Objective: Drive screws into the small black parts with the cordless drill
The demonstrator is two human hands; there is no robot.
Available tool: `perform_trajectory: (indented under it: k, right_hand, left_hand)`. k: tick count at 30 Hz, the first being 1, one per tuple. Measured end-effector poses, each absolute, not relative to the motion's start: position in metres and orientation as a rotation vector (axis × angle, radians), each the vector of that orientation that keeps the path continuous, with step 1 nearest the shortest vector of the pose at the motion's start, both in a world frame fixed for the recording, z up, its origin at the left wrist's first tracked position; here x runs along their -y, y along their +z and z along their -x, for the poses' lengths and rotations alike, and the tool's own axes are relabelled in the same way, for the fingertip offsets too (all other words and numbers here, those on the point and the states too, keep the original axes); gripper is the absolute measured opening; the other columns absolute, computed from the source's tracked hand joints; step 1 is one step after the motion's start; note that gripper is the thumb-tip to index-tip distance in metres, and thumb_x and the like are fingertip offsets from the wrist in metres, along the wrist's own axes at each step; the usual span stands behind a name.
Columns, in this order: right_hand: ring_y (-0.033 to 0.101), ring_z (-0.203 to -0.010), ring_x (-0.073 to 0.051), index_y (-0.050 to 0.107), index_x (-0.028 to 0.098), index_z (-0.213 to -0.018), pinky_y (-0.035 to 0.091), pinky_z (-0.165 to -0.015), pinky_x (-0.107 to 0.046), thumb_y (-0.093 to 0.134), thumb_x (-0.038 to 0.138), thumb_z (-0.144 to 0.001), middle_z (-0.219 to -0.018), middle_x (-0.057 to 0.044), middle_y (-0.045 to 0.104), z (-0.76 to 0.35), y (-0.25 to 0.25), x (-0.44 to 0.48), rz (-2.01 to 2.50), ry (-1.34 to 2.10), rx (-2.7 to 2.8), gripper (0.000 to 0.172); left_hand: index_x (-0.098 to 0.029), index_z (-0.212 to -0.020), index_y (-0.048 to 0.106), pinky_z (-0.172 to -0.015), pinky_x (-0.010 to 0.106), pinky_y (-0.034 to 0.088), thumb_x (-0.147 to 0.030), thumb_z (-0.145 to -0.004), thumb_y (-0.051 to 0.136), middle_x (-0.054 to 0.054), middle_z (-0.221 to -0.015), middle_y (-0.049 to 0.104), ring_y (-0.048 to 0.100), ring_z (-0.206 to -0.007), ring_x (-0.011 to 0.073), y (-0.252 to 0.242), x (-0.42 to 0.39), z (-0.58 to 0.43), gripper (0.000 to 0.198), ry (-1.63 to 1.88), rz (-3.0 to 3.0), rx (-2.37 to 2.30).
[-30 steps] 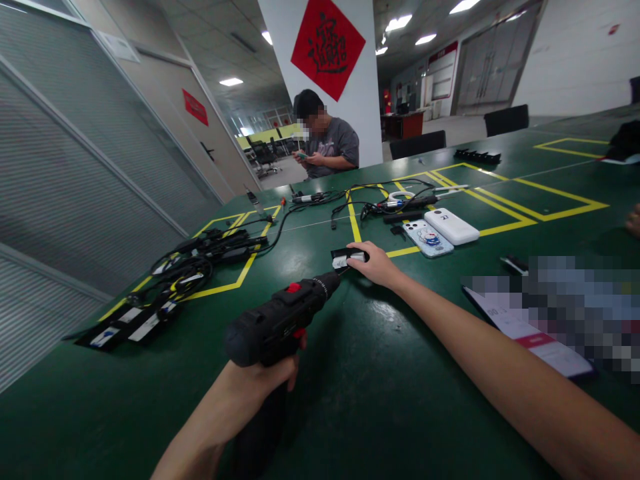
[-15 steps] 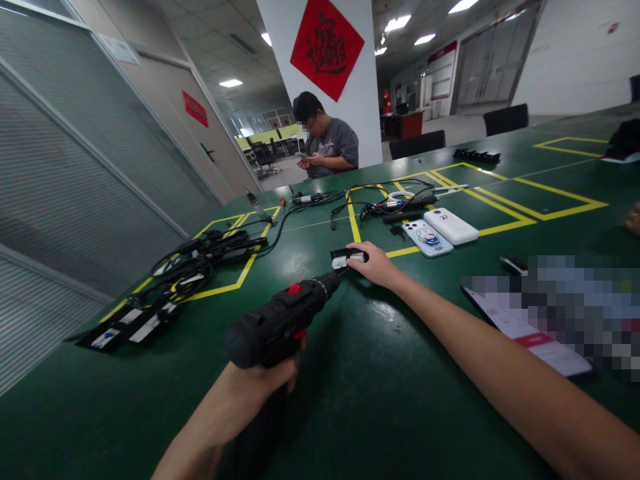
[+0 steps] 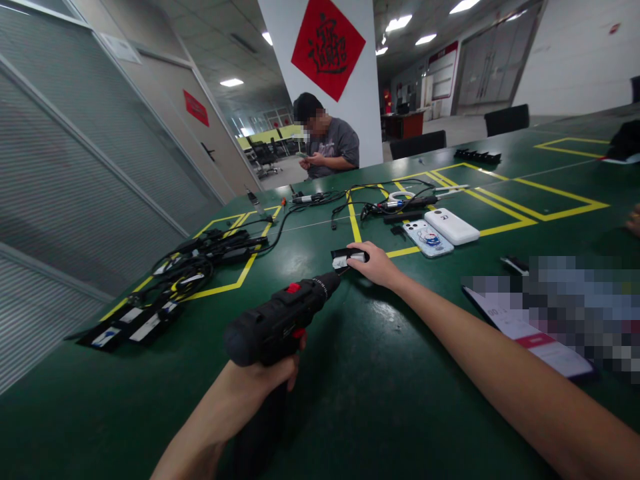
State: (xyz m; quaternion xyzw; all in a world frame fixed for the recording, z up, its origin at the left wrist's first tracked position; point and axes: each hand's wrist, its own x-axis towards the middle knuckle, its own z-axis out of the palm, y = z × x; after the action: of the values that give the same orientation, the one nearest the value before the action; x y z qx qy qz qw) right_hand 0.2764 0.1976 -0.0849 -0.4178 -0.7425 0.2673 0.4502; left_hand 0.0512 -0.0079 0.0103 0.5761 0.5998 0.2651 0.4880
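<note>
Drill (image 3: 280,317) unmoved near illegibly labelled black piece (image 3: 342,257).

Seated person (image 3: 336,139) bowed slightly lower, phone (image 3: 302,155) tilted differently

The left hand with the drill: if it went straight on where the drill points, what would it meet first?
The drill in the left hand would probably meet the small black-and-white piece held by the right hand; whether the tip touches it is unclear.
</note>
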Motion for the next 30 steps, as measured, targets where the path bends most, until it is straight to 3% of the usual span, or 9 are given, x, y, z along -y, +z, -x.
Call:
perform_trajectory:
  k: [4,13,30]
  right_hand:
    - [0.059,-0.095,-0.017,0.064,0.024,-0.114,0.043,-0.091,-0.031,0.064,0.031,-0.078,-0.106,-0.004,0.060,-0.2752,-0.0867,-0.1992,1.033,0.646,1.830,0.037]
    - [0.059,-0.095,-0.017,0.063,0.023,-0.115,0.043,-0.090,-0.031,0.063,0.030,-0.078,-0.106,-0.004,0.060,-0.2751,-0.0873,-0.1992,1.028,0.651,1.830,0.037]
    - [0.060,-0.094,-0.018,0.063,0.023,-0.115,0.044,-0.090,-0.031,0.064,0.031,-0.079,-0.106,-0.004,0.060,-0.2757,-0.0863,-0.1985,1.032,0.650,1.830,0.037]
  left_hand:
    - [-0.018,-0.104,0.053,-0.066,0.032,0.039,-0.036,-0.083,0.057,0.000,-0.079,0.058,0.049,-0.067,0.0169,0.0114,0.0085,-0.0514,0.027,0.629,-1.400,-1.477]
    - [-0.016,-0.099,0.056,-0.061,0.031,0.041,-0.029,-0.078,0.058,0.001,-0.075,0.058,0.050,-0.062,0.0166,0.0158,0.0076,-0.0570,0.025,0.669,-1.405,-1.495]
    - [-0.017,-0.102,0.055,-0.061,0.030,0.042,-0.030,-0.080,0.058,0.000,-0.072,0.059,0.051,-0.062,0.0162,0.0152,0.0067,-0.0569,0.026,0.654,-1.405,-1.488]
